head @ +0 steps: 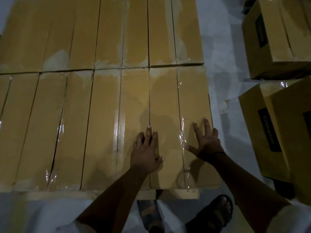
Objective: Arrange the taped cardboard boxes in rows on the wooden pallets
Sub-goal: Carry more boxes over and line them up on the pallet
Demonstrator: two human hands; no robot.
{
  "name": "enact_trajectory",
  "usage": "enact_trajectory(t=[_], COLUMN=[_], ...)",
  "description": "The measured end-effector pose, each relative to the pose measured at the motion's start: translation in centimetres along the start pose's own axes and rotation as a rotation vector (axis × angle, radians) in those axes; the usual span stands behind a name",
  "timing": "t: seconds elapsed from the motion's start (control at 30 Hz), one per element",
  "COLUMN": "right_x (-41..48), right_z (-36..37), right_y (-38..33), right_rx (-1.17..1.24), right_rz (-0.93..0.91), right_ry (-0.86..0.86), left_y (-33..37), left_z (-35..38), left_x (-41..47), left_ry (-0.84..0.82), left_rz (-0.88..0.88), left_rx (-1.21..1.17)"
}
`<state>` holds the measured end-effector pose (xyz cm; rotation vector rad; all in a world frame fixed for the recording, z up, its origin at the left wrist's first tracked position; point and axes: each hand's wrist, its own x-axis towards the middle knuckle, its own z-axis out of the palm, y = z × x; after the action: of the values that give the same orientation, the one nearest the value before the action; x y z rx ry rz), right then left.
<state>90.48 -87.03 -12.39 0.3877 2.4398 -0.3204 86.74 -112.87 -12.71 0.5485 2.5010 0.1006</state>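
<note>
Shows left hand (146, 152) and right hand (207, 142) lying flat on top of taped cardboard boxes (104, 115), fingers (149, 133) released and spread, gripping nothing. Places these boxes directly beneath and beyond the fingers, packed side by side in two rows on a wooden pallet (185, 194). Adds loose boxes (277, 39) on the floor (218, 47), well right of the right fingers.

A thin dark cord bracelet (220, 153) circles the wrist just behind the right hand's (207, 142) fingers (207, 127). Far back from the fingers, pale fabric sleeves (293, 216) end near the elbows, leaving the forearms bare. The feet wear dark open-toed strap sandals (212, 214).
</note>
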Motion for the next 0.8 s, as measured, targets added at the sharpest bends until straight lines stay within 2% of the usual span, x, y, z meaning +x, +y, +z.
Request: enact_trajectory(t=[0.17,0.37,0.5,0.8], right_x=[-4.1,-8.6,-9.2,-9.3], right_z=[2.9,6.1,7.0,7.0], right_y=[-0.1,1.3,1.7,2.0], right_rx=[-0.029,-0.023,-0.057,-0.042], right_rz=[0.003,-0.082,-0.103,-0.144], right_ry=[-0.091,-0.142,-0.129,-0.097], left_y=[0.2,0.1,0.3,-1.0], left_z=[0.7,1.4,1.9,1.9], left_x=[-2.5,-5.5,-5.8,-5.8], left_ry=[-0.175,-0.263,-0.248,-0.194], left_rz=[0.028,0.11,0.099,0.17], left_rx=[0.029,0.187,0.261,0.246])
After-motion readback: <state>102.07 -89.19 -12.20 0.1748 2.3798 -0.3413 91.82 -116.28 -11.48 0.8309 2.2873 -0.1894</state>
